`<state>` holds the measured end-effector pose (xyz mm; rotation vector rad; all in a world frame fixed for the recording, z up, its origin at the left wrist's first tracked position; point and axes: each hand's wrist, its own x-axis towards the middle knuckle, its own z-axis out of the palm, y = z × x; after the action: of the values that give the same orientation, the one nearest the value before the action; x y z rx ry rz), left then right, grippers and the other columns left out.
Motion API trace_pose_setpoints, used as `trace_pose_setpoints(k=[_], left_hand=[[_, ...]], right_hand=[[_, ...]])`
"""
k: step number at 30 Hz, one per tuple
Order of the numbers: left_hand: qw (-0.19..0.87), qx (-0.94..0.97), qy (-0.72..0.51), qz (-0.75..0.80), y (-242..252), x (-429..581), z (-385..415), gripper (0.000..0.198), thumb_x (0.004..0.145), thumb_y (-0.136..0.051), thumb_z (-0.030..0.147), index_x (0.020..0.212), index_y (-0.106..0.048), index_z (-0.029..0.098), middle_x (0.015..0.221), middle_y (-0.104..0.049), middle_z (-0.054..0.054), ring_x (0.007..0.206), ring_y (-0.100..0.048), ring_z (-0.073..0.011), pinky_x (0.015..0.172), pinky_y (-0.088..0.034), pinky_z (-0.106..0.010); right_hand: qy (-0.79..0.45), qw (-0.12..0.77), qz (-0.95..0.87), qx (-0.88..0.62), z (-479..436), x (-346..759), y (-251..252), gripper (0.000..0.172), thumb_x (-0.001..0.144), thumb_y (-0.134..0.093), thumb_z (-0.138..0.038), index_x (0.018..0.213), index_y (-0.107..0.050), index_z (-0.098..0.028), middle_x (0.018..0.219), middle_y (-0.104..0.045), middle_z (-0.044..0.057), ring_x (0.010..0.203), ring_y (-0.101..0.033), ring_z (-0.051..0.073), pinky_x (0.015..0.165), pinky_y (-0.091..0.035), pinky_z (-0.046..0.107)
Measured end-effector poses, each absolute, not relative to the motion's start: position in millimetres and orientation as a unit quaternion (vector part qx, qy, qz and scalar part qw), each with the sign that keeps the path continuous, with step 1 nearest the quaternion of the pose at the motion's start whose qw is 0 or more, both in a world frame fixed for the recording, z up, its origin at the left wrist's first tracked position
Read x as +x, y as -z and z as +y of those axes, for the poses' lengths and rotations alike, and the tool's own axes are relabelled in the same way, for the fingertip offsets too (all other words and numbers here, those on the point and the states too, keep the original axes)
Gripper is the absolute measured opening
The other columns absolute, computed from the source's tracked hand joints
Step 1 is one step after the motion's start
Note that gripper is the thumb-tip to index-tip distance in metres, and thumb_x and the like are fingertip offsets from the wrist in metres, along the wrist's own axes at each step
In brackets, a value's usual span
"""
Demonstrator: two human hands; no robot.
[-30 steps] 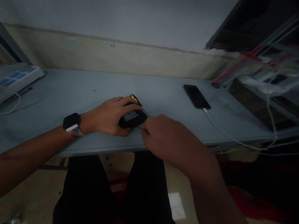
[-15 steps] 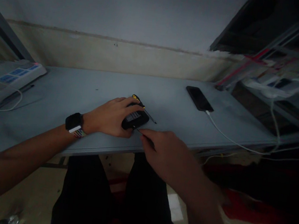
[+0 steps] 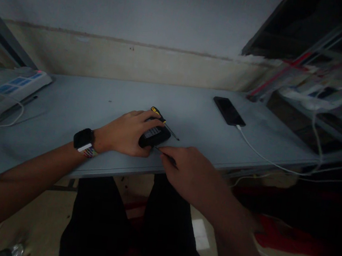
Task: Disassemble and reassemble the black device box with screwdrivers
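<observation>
My left hand (image 3: pixel 134 134), with a watch (image 3: pixel 84 139) on its wrist, grips a small black rounded device (image 3: pixel 159 135) and presses it against the table. Pale printing shows on the device's upper face; the fingers hide part of it. Between my right thumb and fingers is a thin dark pointed tool (image 3: pixel 163 150), most of it hidden in my closed right hand (image 3: pixel 187 169). Its tip meets the device's near edge, close to my left thumb. Just beyond the device lies a yellow-and-black screwdriver (image 3: pixel 170 131), its handle partly behind my left fingers.
A black phone (image 3: pixel 229 111) lies at the right back, with a white cable (image 3: pixel 257 156) running over the table's front edge. White boxes with blue labels (image 3: pixel 15 86) stand at the left. A wall (image 3: pixel 135 61) closes off the back of the grey table (image 3: pixel 75 91).
The view has shifted very slightly. Both hands keep nearly the same place, and the tool's tip stays at the device's near edge, with a little more of the tool showing.
</observation>
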<state>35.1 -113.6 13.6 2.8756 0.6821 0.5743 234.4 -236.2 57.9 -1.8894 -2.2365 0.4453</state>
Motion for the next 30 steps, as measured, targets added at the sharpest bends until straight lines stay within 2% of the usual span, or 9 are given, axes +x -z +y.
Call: trace_pose_setpoints(k=[5,10,13,16,20,30], left_hand=[[0.062,0.953,-0.193,0.227,-12,34,-115,0.075,0.077,-0.076,0.036,0.148,-0.059,0.022,0.154,-0.06,-0.016,0.136,-0.066,-0.0393,0.116,-0.055,-0.055],[0.061,0.952,-0.196,0.228,-13,35,-115,0.074,0.081,-0.075,0.038,0.15,-0.057,0.022,0.154,-0.06,-0.017,0.135,-0.067,-0.0385,0.115,-0.055,-0.054],[0.059,0.953,-0.187,0.231,-14,36,-115,0.074,0.081,-0.075,0.039,0.151,-0.056,0.021,0.154,-0.06,-0.017,0.133,-0.068,-0.0389,0.113,-0.057,-0.054],[0.055,0.953,-0.182,0.237,-14,36,-116,0.074,0.081,-0.075,0.04,0.15,-0.057,0.02,0.152,-0.062,-0.016,0.13,-0.069,-0.0387,0.11,-0.058,-0.053],[0.049,0.953,-0.184,0.237,-14,37,-116,0.072,0.08,-0.075,0.039,0.147,-0.057,0.021,0.149,-0.064,-0.016,0.127,-0.071,-0.0375,0.107,-0.06,-0.051],[0.035,0.954,-0.178,0.239,-14,38,-117,0.069,0.082,-0.071,0.04,0.145,-0.059,0.016,0.147,-0.063,-0.018,0.123,-0.072,-0.0376,0.104,-0.06,-0.053]], right_hand=[[-0.136,0.042,-0.745,-0.652,-239,228,-57,0.028,0.107,-0.053,-0.021,0.111,-0.08,-0.021,0.095,-0.083,0.012,0.08,-0.076,0.025,0.062,-0.039,0.033],[-0.13,0.06,-0.737,-0.66,-248,225,-36,0.029,0.109,-0.05,-0.023,0.124,-0.074,-0.02,0.083,-0.08,0.01,0.069,-0.074,0.023,0.058,-0.034,0.031],[-0.167,0.102,-0.719,-0.666,-254,226,-26,0.032,0.111,-0.047,-0.024,0.129,-0.072,-0.019,0.088,-0.081,0.011,0.075,-0.076,0.025,0.061,-0.039,0.031],[-0.21,0.145,-0.704,-0.663,-258,229,-23,0.034,0.111,-0.045,-0.025,0.129,-0.073,-0.02,0.091,-0.082,0.011,0.079,-0.078,0.025,0.065,-0.043,0.032],[-0.21,0.181,-0.708,-0.65,-259,231,-25,0.034,0.11,-0.045,-0.024,0.122,-0.077,-0.02,0.085,-0.081,0.008,0.073,-0.076,0.022,0.065,-0.047,0.031],[-0.208,0.188,-0.707,-0.649,-253,227,-29,0.038,0.11,-0.045,-0.023,0.122,-0.08,-0.019,0.086,-0.081,0.011,0.073,-0.076,0.022,0.067,-0.052,0.031]])
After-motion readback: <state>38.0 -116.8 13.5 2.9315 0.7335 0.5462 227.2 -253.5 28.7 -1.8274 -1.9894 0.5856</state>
